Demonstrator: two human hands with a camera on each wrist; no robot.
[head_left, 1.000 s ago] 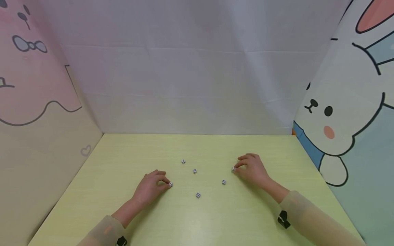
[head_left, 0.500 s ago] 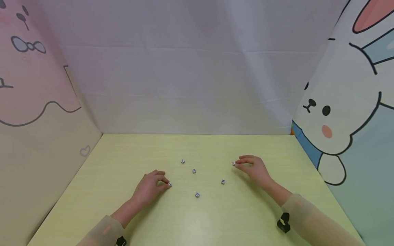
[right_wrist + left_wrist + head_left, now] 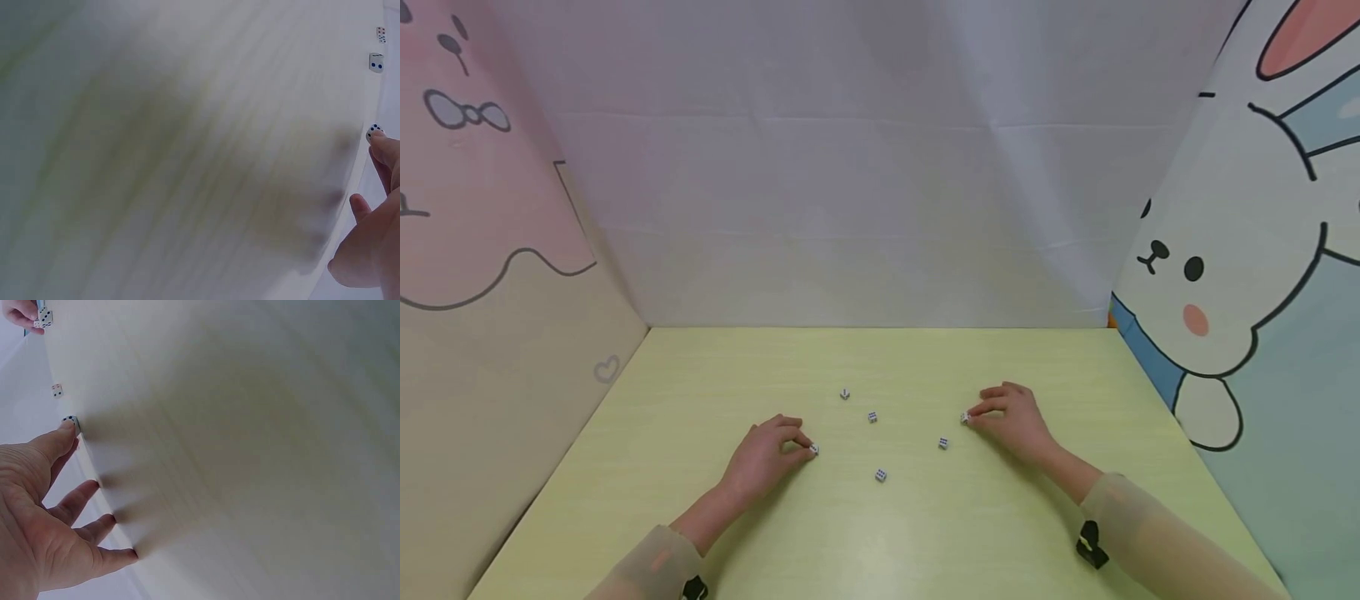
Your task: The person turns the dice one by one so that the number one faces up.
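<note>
Left hand (image 3: 763, 457) pinched a white dotted cubic die (image 3: 815, 449), right hand (image 3: 1017, 423) a matching die (image 3: 966, 418); light, level pressure seemed best

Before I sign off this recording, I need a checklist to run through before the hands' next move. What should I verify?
1. Left hand has its die: ok, thumb and finger pinch the left-held die.
2. Right hand has its die: ok, its fingertips grip the right-held die.
3. Four loose dice apart from one another: ok, spread between the hands.
4. Loose dice in a neat row: not ok, they lie scattered.
5. Sleeves clear of the dice: ok.
6. Right-held die touching the table: cannot tell.
</note>
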